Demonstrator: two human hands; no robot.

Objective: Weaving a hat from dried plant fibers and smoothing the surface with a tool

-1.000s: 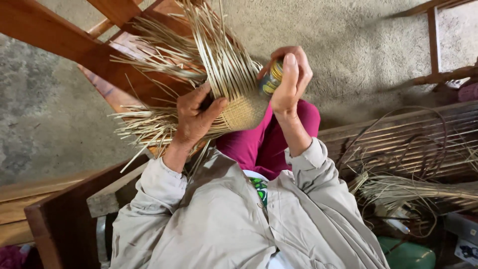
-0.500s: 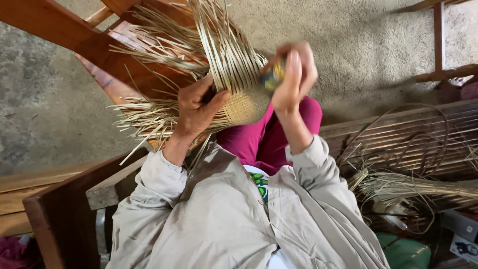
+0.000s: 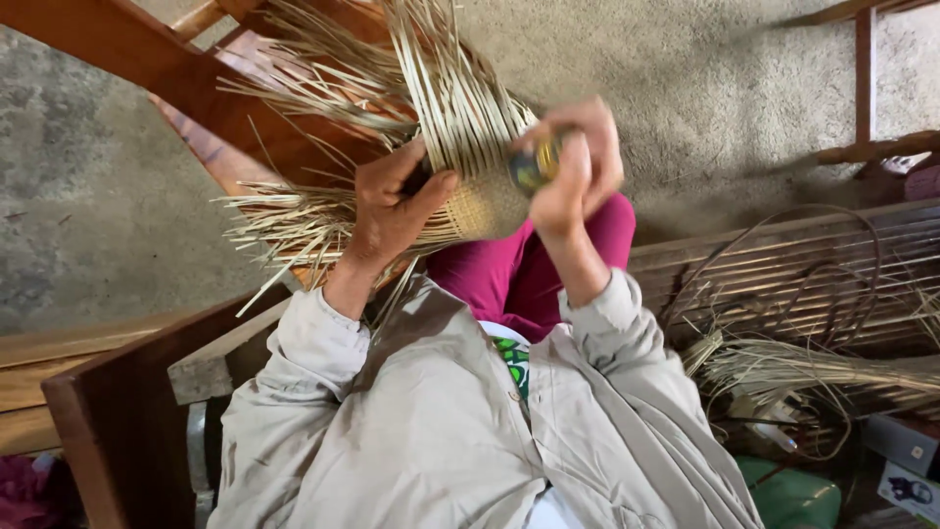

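A half-woven straw basket [image 3: 470,147] with many loose pale strips fanning up and to the left rests above my pink-clad knee [image 3: 534,264]. My left hand [image 3: 392,206] grips the basket's woven side, thumb pressed against the tight weave. Closed around a small yellow and dark cylindrical object [image 3: 536,167], my right hand [image 3: 578,162] is held against the basket's right edge; it is blurred. Both arms wear a beige long-sleeved shirt.
A brown wooden frame [image 3: 166,73] slants across the upper left over grey concrete floor. A dark wooden chair arm [image 3: 127,411] stands at lower left. On the right lie a slatted wooden bench [image 3: 783,264], bundles of straw strips [image 3: 803,367] and curved wires.
My right hand has shifted slightly left and down against the basket with the small object. The left hand keeps its grip on the basket.
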